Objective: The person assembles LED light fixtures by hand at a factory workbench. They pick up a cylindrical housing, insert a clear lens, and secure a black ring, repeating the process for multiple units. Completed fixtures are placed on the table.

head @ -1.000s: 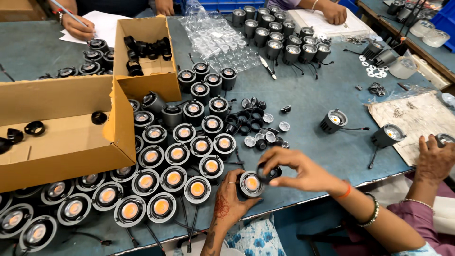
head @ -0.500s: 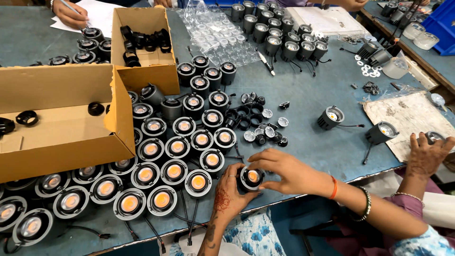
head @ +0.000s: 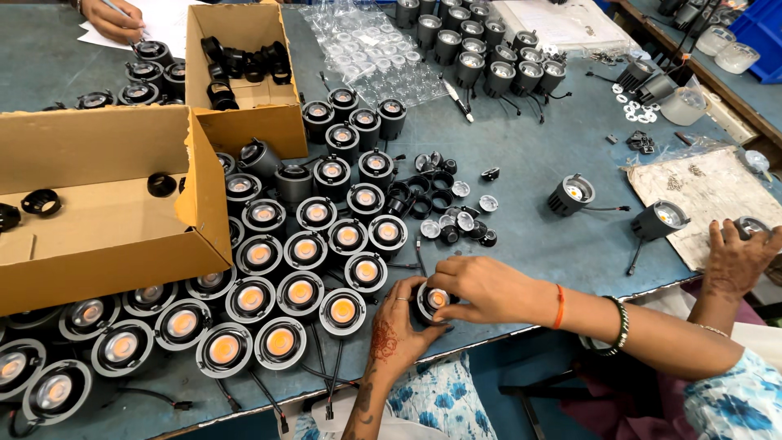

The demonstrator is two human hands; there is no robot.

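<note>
Gripping one round black lamp (head: 432,301) at the desk (head: 538,220) edge, left hand (head: 399,330) cups it from below while right hand (head: 481,287) pinches its rim, beside rows of finished lamps (head: 305,269)

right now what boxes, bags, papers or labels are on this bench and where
Large brown cardboard box: left side, open, a few black rings inside.
Smaller brown cardboard box: top centre-left, open, holding black ring parts.
Clear plastic tray sheet of small lenses: top centre, transparent.
Beige paper sheet: right edge, strewn with small screws.
White paper: top left, another person's hand writing on it.
White paper sheet: top right.
No screens or signs.
</note>
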